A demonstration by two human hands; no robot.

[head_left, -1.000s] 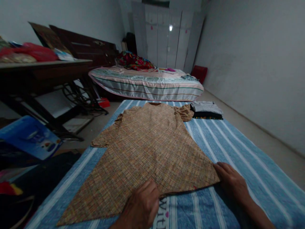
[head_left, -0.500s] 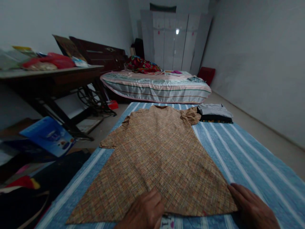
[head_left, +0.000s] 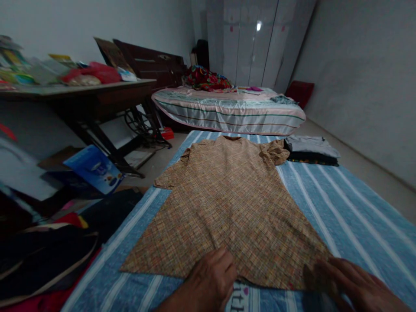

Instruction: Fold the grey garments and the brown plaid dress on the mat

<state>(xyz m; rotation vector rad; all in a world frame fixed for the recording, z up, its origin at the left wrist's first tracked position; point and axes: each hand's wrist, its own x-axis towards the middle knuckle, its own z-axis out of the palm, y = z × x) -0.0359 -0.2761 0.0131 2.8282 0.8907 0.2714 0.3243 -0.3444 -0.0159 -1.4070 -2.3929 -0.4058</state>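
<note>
Dim room, pale grey walls (head_left: 364, 65), grey floor (head_left: 357, 165) visible along the right side. Far end: tall pale wardrobe (head_left: 247, 52), glossy doors, one bright light spot (head_left: 258, 26) on them. Bed (head_left: 227, 115) in front, pale striped cover, dark wood headboard (head_left: 152, 60) by left wall. Nearer on left: dark-legged table (head_left: 126, 93), cluttered top, spoked wheel (head_left: 138, 122) below.

From where I stand, a blue cover (head_left: 352, 212) with white stripes spreads out beyond both hands. A brown checked garment (head_left: 234, 199) lies flat on it, reaching away ahead of the left hand (head_left: 214, 277), its hem by that hand and one lower corner at the right hand (head_left: 354, 281). Well ahead of the right hand sits a folded stack of clothes (head_left: 312, 150), grey over black, close by a sleeve.
</note>
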